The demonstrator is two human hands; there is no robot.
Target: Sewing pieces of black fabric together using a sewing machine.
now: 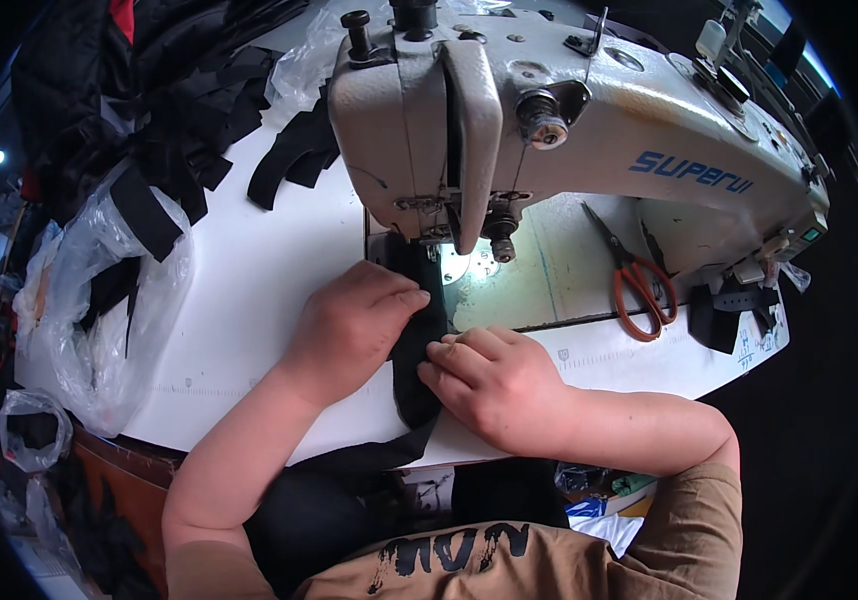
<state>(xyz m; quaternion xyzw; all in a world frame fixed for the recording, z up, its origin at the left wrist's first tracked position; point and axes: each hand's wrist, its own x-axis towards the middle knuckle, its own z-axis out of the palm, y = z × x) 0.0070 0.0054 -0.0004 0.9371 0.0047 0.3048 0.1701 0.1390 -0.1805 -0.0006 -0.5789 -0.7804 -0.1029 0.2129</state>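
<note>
A narrow black fabric strip [415, 365] lies on the white sewing table [249, 300] and runs up under the presser foot [446, 247] of a cream industrial sewing machine [549, 130]. My left hand [349, 325] presses flat on the strip's left side, fingers pointing toward the needle. My right hand [489, 385] pinches the strip's right edge with curled fingers, just below the left hand. The strip's lower end hangs over the table's front edge toward my lap.
Orange-handled scissors [639, 285] lie on the machine bed to the right. A heap of black fabric pieces [189, 110] and clear plastic bags [109, 300] fill the table's left side. More black pieces [734, 310] sit at the right edge.
</note>
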